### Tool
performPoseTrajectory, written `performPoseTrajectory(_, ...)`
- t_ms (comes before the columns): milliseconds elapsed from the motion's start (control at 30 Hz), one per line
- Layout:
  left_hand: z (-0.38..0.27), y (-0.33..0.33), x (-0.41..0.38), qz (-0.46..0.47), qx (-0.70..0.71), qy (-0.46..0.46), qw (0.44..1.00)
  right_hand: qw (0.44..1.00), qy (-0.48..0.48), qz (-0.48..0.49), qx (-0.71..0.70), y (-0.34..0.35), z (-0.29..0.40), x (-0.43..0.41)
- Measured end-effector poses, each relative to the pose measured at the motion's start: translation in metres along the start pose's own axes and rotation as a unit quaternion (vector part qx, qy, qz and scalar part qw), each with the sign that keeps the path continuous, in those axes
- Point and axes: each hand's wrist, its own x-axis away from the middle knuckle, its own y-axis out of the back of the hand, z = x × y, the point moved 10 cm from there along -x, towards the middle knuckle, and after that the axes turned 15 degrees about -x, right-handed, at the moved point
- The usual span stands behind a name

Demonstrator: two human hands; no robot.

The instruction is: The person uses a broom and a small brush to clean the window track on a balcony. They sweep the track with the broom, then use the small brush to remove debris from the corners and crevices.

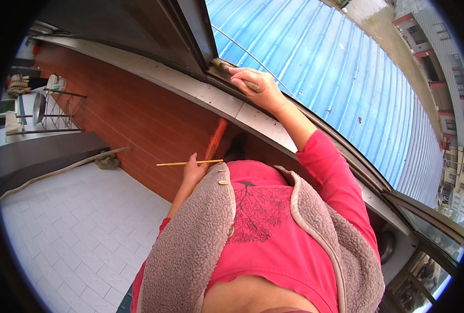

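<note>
My right hand (257, 86) grips a small brush with a wooden handle (252, 85). Its pale bristles (218, 62) reach into the corner of the sliding-window track (221, 72). Lower down, in front of my vest, my left hand (194, 171) holds a thin wooden stick (173, 163), perhaps a chopstick, lying crosswise. A long red-bristled brush (217, 135) extends from beside the same hand over the floor; the fingers partly hide its near end, and I cannot tell how firmly it is held.
A tiled sill (255, 117) with dark specks runs below the window frame. Outside lies a blue corrugated metal roof (318, 58), crossed by a cable (251, 54). Left are red floor tiles (149, 113), a metal rack (61, 113), a pole (52, 172) and a person (19, 84) farther off.
</note>
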Motion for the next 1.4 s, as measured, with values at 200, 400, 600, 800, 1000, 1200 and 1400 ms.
performPoseTrajectory(200,0.039,-0.017,-0.013,-0.027,0.069,-0.023,0.997,0.986,0.076,-0.073,0.131,0.03,0.027,-0.009)
performPoseTrajectory(400,0.043,-0.019,-0.011,-0.019,0.076,0.004,0.997,0.992,0.039,-0.119,0.033,0.022,0.031,0.001)
performPoseTrajectory(600,0.001,0.007,0.005,-0.033,-0.023,-0.027,0.999,0.957,0.135,-0.044,0.255,-0.001,0.022,0.004)
performPoseTrajectory(800,0.055,-0.021,-0.015,-0.042,0.064,-0.008,0.997,0.984,0.086,-0.072,0.139,0.024,0.055,-0.005)
performPoseTrajectory(1000,-0.003,0.014,0.01,-0.016,-0.04,-0.001,0.999,0.964,0.107,-0.078,0.23,0.012,0.046,-0.003)
performPoseTrajectory(1200,0.038,-0.007,-0.006,-0.036,-0.026,0.006,0.999,0.993,-0.008,-0.113,0.029,0.029,0.044,-0.016)
performPoseTrajectory(1400,-0.015,0.02,0.014,0.002,-0.051,-0.002,0.999,0.989,0.003,-0.105,0.108,0.014,0.011,-0.006)
